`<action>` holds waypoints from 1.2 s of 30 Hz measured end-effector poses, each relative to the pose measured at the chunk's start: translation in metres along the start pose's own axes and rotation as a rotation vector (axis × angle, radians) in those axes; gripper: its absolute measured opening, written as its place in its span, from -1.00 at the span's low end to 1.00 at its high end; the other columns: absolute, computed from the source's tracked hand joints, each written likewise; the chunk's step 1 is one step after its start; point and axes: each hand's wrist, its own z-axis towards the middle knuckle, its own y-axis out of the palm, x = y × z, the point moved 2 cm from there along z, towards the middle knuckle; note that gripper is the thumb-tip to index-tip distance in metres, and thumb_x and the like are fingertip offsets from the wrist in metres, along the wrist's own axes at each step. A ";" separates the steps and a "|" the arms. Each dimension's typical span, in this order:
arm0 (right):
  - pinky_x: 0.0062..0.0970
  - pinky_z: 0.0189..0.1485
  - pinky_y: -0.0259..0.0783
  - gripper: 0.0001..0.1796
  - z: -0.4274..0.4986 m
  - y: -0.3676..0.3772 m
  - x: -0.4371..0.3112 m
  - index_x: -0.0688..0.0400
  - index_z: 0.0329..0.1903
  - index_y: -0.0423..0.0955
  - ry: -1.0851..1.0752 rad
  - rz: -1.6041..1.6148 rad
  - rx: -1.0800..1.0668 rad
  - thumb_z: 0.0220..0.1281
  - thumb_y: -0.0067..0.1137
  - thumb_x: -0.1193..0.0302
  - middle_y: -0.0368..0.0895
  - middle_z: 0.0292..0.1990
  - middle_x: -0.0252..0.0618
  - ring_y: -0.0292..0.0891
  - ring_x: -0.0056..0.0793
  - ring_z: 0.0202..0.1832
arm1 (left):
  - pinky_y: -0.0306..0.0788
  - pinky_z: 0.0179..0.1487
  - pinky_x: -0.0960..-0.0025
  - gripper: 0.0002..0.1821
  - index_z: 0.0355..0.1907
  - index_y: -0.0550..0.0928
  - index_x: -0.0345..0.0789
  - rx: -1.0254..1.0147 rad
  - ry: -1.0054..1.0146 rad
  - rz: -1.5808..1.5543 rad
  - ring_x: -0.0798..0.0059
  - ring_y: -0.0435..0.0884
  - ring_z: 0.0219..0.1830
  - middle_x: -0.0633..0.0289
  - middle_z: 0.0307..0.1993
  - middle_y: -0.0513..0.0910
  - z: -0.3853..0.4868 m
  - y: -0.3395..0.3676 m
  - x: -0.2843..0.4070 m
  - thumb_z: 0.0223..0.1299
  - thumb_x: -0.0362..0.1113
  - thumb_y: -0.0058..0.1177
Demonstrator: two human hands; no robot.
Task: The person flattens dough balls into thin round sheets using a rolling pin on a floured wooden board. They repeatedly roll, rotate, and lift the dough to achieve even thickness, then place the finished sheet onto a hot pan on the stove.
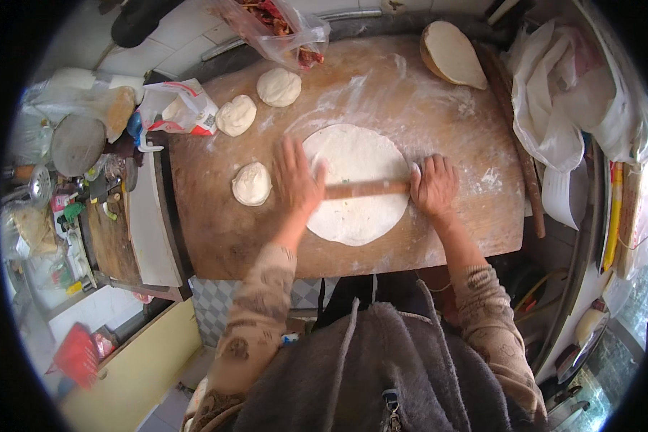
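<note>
A wooden rolling pin point(367, 189) lies across a round, flat sheet of dough point(356, 221) on a floured wooden board point(345, 264). At the pin's left end is my left hand point(301, 178), slightly blurred, with its fingers pointing away from me. My right hand point(434, 183) is on the pin's right end, its fingers curled, just beyond the dough's edge. Left of my left hand sits a ball of dough point(252, 184). Two more dough pieces, one point(236, 115) beside the other point(279, 87), rest farther back on the board.
An open flour bag point(186, 108) stands at the board's back left corner. A clear plastic bag with dried red peppers point(281, 27) overhangs the back edge. Back right is a gourd-like scoop with flour point(453, 56). A long wooden stick point(526, 167) runs along the right side, near white plastic bags point(551, 102).
</note>
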 end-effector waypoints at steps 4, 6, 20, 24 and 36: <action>-0.20 -0.04 0.28 -0.60 -0.017 -0.015 0.007 0.20 -0.11 0.42 -0.204 0.105 -0.123 0.02 0.20 0.25 0.46 -0.19 -0.08 0.38 -0.08 -0.14 | -0.09 0.46 0.12 -0.24 0.36 0.09 -0.52 0.187 -0.596 -0.562 -0.04 0.05 0.42 -0.21 0.38 0.06 -0.026 -0.022 -0.008 0.31 -0.05 -0.04; -0.19 -0.05 0.30 -0.59 -0.043 -0.024 0.005 0.23 -0.08 0.41 -0.174 0.128 -0.197 -0.01 0.24 0.34 0.45 -0.17 -0.05 0.38 -0.06 -0.15 | 0.30 0.26 0.24 -0.29 0.31 0.15 -0.55 0.115 -0.885 -0.681 0.09 0.36 0.26 -0.22 0.24 0.25 -0.059 -0.022 0.003 0.16 -0.38 0.12; -0.16 -0.17 0.42 -0.63 -0.076 -0.012 -0.030 0.27 -0.07 0.39 -0.026 0.285 -0.330 0.06 0.17 0.40 0.51 -0.23 -0.03 0.45 0.03 -0.26 | 0.60 -0.28 0.31 -0.68 -0.26 0.60 -0.48 -0.367 -0.815 -1.405 0.37 0.67 -0.32 0.06 -0.31 0.66 -0.022 -0.035 0.052 0.19 -0.19 0.16; -0.27 -0.38 0.38 -0.84 -0.057 -0.013 -0.022 0.20 -0.26 0.42 0.158 0.632 -0.397 0.11 0.12 0.43 0.50 -0.51 -0.23 0.43 -0.20 -0.52 | 0.57 -0.07 0.33 -0.67 -0.14 0.59 -0.42 -0.254 -0.628 -1.600 0.41 0.66 -0.19 0.14 -0.20 0.67 -0.012 -0.025 0.084 0.31 -0.15 0.03; -0.47 -0.39 0.28 -0.75 -0.005 -0.109 0.071 0.34 -0.17 0.42 0.359 0.667 -0.346 0.10 0.16 0.49 0.36 -0.54 -0.20 0.27 -0.55 -0.46 | -0.35 0.51 0.04 -0.30 0.42 0.13 -0.08 -0.803 0.840 -0.102 0.32 -0.14 0.51 0.26 0.47 -0.02 -0.096 0.018 0.139 0.30 0.16 -0.25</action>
